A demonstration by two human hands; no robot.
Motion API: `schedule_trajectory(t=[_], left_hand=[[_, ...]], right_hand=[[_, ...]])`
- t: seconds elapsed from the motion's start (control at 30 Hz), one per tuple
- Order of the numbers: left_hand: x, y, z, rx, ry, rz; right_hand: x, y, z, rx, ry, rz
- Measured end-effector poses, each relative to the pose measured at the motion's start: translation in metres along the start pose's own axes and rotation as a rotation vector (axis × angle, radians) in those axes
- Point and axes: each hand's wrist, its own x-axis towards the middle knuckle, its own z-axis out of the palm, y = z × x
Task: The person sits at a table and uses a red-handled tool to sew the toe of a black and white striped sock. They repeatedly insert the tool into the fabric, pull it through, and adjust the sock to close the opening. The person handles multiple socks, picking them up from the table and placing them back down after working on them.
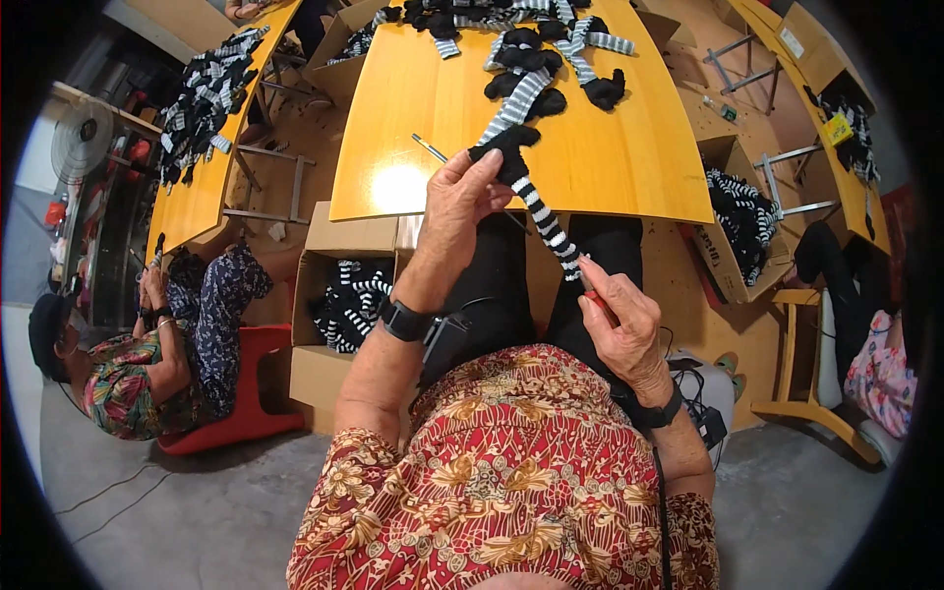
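Striped sock: the black-and-white sock (541, 216) is stretching between both hands at the near edge of the table (629, 138), black end toward eleven o'clock, striped end toward five; taking it as the dial's middle.
Good handling: keeping the tube straight and lightly taut, it seems, is serving best; pulling harder would probably be distorting the knit.
Red object: the small red object (598, 303) is sitting in the right fingers, mostly hidden; if it is carrying a point or blade, keeping that clear of yarn and skin is wise.
Left hand: at nine o'clock, the left hand (454, 206) is pinching the black end between thumb and fingers, forearm rising from seven o'clock.
Right hand: at five o'clock, the right hand (629, 320) is gripping the red object, fingertips touching the striped end; whether they are pinching it, I cannot tell. Its wrist is bending, back of the hand facing up.
Thin rod: the rod (429, 148) is lying on the table at ten o'clock.
Grey-striped sock: another sock (524, 98) is trailing from twelve o'clock toward the black end.
Boxes: a left box (329, 374) at eight o'clock and a right box (716, 267) at three are holding more striped knits.
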Motion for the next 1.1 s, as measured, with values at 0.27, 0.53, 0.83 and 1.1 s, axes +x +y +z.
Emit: schedule_trajectory(t=[0.27,0.53,0.83,1.1], left_hand=[[-0.01,-0.028,0.011,-0.158,0.017,-0.055],[-0.007,0.008,0.001,0.201,-0.104,-0.128],[0.006,-0.015,-0.031,-0.057,-0.117,0.068],[-0.004,-0.046,0.005,-0.161,-0.024,0.169]], right_hand=[[0.006,-0.012,0.007,0.346,-0.015,0.431],[0.018,0.001,-0.011,0.184,-0.174,0.173],[0.016,-0.016,-0.011,0.23,-0.22,0.239],[0.002,-0.027,0.012,0.705,-0.009,0.505]])
